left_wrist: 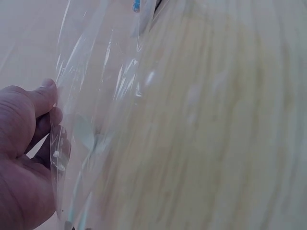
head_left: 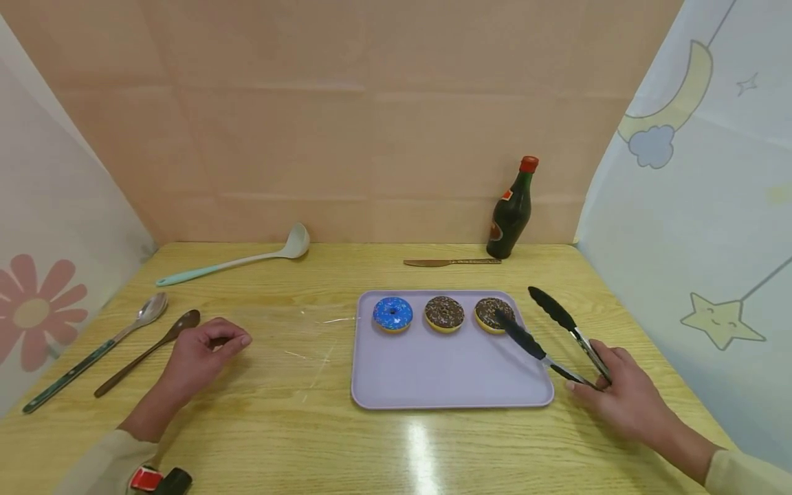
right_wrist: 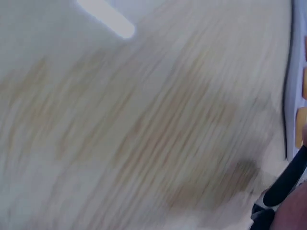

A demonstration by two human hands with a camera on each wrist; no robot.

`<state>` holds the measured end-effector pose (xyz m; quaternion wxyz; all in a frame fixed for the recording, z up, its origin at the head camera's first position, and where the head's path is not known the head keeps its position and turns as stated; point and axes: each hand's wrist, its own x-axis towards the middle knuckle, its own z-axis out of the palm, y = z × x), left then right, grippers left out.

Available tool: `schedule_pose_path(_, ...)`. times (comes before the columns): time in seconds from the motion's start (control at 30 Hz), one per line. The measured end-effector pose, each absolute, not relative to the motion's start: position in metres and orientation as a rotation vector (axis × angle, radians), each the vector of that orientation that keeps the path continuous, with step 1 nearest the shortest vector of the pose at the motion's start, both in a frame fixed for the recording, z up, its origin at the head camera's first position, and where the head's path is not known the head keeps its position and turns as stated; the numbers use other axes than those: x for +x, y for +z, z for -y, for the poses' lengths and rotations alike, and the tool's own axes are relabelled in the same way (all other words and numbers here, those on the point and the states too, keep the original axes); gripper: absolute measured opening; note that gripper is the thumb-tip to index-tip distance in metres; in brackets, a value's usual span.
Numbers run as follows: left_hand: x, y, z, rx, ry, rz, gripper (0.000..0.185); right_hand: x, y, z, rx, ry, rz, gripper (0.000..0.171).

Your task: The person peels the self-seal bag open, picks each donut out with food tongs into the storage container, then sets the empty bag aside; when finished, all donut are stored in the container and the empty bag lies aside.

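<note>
L hand [head_left: 201,354] curled, pinching; R hand [head_left: 621,399] gripping, arms fwd

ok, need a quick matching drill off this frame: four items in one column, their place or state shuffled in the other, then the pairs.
Items:
1. blue donut
2. tongs
3. ladle
4. dark bottle

Places or states:
A. upright at the back of the table by the wall
B. leftmost on the lilac tray
C. held by the right hand, arms spread, one tip over the rightmost donut
D. lying flat at the back left of the table

Pairs: 1-B, 2-C, 3-D, 4-A
</note>
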<state>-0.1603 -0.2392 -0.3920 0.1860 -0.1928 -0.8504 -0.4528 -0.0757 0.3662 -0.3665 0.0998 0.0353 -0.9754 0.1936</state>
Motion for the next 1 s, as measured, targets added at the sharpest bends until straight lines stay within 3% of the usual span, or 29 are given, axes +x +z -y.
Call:
schedule_pose_path(0.27,-0.163,-0.391,0.241,-0.569,-1.138,2.395,0.017,-0.092,-0.365,-0.376,-0.186,0.736,2.956,0.085)
schedule_pose_path(0.47,-0.163,-0.389,0.239,-0.62,-1.057,2.426,0.01,-0.099,-0.372,-0.383,-0.311,0.74,2.955,0.09)
schedule_pose_path(1.0,-0.163,-0.389,0.231,-0.645,-0.951,2.551,0.01,-0.104,-0.382,-0.377,-0.307,0.551,2.923,0.094)
